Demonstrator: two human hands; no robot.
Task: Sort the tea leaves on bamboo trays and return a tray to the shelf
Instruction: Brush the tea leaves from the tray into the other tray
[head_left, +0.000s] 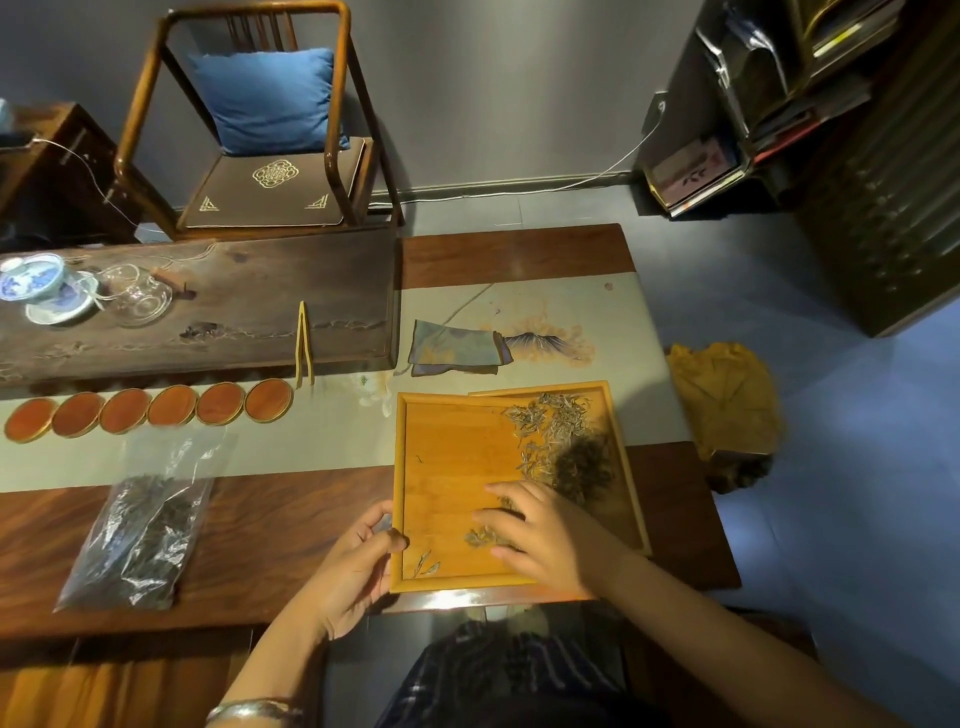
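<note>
We judge the sorting partly done: on the upper bamboo tray (441, 467) pale leaves (550, 421) and a dark heap (582, 467) sit apart at the far right, while a few stray leaves (480, 538) lie near us. A second tray (631, 499) shows beneath it, and no tray has gone back to the shelf (753, 104). Our left hand (353, 566) grips the tray's near left rim on the tabletop (260, 519). Our right hand (535, 530) rests flat inside, fingers spread over the strays, just short of the dark heap.
</note>
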